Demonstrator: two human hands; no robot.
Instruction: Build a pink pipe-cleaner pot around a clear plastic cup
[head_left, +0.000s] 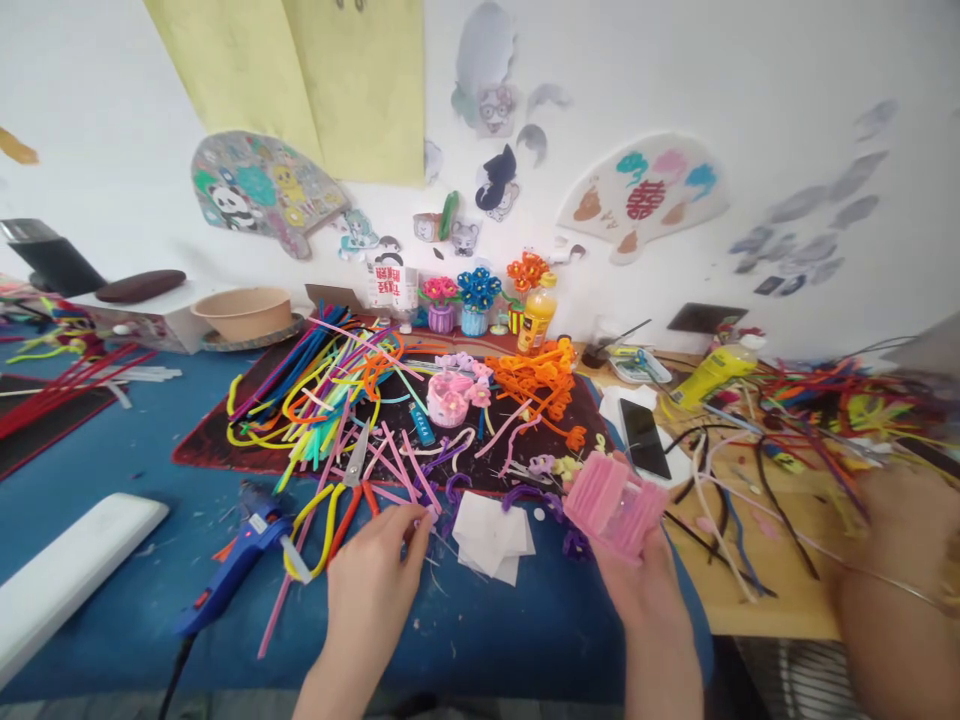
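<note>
Right of centre in the lower frame, the pink pipe-cleaner block sits in my right hand, fingers closed under and around it. My left hand, lower centre, pinches the tip of a loose pink pipe cleaner shut between its fingertips. White paper squares lie between my hands. A blue glue gun rests lower left. Another person's arm fills the right edge.

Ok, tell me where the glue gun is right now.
In the head view, lower left: the blue glue gun lies on the blue table cover, just left of the left hand, its nozzle near the orange-handled pliers.
</note>
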